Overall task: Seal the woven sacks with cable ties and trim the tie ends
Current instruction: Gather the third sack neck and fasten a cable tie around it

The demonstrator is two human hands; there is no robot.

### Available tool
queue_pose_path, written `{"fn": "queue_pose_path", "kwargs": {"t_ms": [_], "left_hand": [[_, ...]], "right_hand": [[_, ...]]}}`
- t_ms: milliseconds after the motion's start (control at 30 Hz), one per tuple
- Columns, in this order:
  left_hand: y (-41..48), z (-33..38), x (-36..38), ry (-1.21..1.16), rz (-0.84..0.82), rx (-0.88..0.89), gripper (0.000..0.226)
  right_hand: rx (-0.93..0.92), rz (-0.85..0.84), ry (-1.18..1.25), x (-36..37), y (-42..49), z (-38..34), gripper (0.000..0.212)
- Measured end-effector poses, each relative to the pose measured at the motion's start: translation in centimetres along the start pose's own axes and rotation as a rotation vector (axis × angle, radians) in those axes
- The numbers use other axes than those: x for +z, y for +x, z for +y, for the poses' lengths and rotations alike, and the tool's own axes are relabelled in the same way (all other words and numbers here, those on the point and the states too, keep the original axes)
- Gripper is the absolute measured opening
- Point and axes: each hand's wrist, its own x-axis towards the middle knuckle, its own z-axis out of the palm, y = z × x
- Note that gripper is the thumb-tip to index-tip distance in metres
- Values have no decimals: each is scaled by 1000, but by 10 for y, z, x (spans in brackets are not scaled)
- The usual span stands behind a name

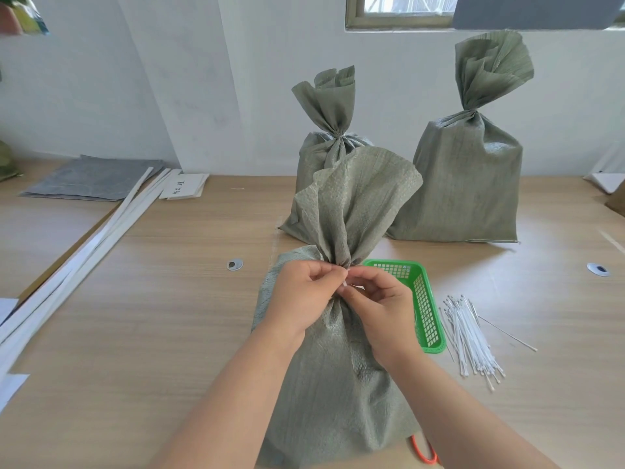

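**Head view (the only view).** The grey-green woven plastic sack (338, 367) stands upright on the pale wood-grain table (169, 299), directly in front of you. Its neck is gathered at your fingertips and its mouth flares above them. Your left hand (304, 296) and right hand (382, 309) meet at that neck. The fingers of both are curled, and thumb and forefinger pinch the thin white plastic cable tie (345, 283). Only a short piece of the tie shows, so it cannot be told whether the tail has entered the head.

Two matching sacks stand behind with their necks cinched: the rear centre sack (326, 106) and the rear right sack (470, 184). The loose bundle of white cable ties (470, 336) lies to your right, near the green plastic mesh basket (422, 299). An orange looped handle (422, 451) shows at the sack's near edge, but the tool cannot be identified.

**Likely faults from here**
- If you relax either pinch, the pleats will probably spring open and the loop will go slack.
- If the tail enters the head reversed, the ratchet will not lock.
- A loop set too high on the flare may slide off.

**Markings.** The white paper card (184, 186) at rear left carries dark handwriting — too small to read. No brand is visible.
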Motion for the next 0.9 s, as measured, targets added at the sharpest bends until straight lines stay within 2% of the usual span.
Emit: {"fn": "queue_pose_path", "kwargs": {"t_ms": [267, 367, 433, 500, 900], "left_hand": [[-2, 5, 0, 9, 1, -52, 19], [-4, 4, 2, 37, 20, -39, 17], [-6, 3, 1, 55, 20, -25, 17], [-7, 3, 0, 82, 22, -15, 15], [-11, 14, -5, 217, -22, -19, 25]], "right_hand": [[51, -30, 50, -6, 5, 0, 22], [100, -83, 92, -8, 7, 0, 12], [130, -114, 114, -11, 9, 1, 35], [152, -108, 139, -12, 10, 1, 44], [137, -187, 64, -18, 14, -10, 42]]}}
